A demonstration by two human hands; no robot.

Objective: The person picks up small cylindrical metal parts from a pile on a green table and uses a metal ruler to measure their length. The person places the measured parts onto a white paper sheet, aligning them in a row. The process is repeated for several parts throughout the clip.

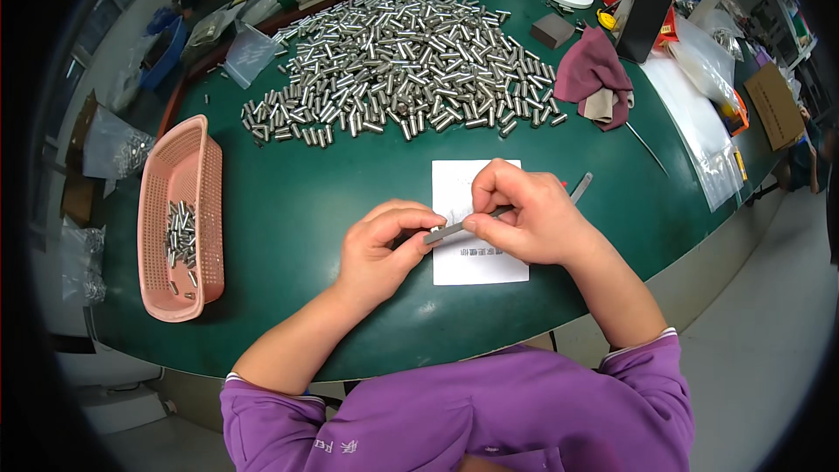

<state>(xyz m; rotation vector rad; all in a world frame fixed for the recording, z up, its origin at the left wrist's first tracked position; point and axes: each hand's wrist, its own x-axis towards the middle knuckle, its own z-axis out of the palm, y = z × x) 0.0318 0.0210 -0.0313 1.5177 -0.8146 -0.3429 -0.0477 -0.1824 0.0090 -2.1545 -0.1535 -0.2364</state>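
Over a white printed sheet [481, 269], my hands meet in front of me. My right hand [524, 214] pinches a narrow flat grey bar [446, 232], which looks like a file or an abrasive stick. My left hand [384, 245] is closed at the bar's left end, thumb and forefinger round a small shiny metal pin [436, 229] mostly hidden by the fingers. The bar's tip lies against or just in front of this pin; I cannot tell which. Past my right hand, a slim grey tool [581, 187] sticks out on the green table.
A large heap of metal pins [402, 61] covers the far middle of the green table [306, 210]. A pink basket [214, 201] with some pins stands at left. At right lie a maroon cloth [594, 70], a thin rod [648, 150], plastic bags [699, 131] and an upright phone [644, 24].
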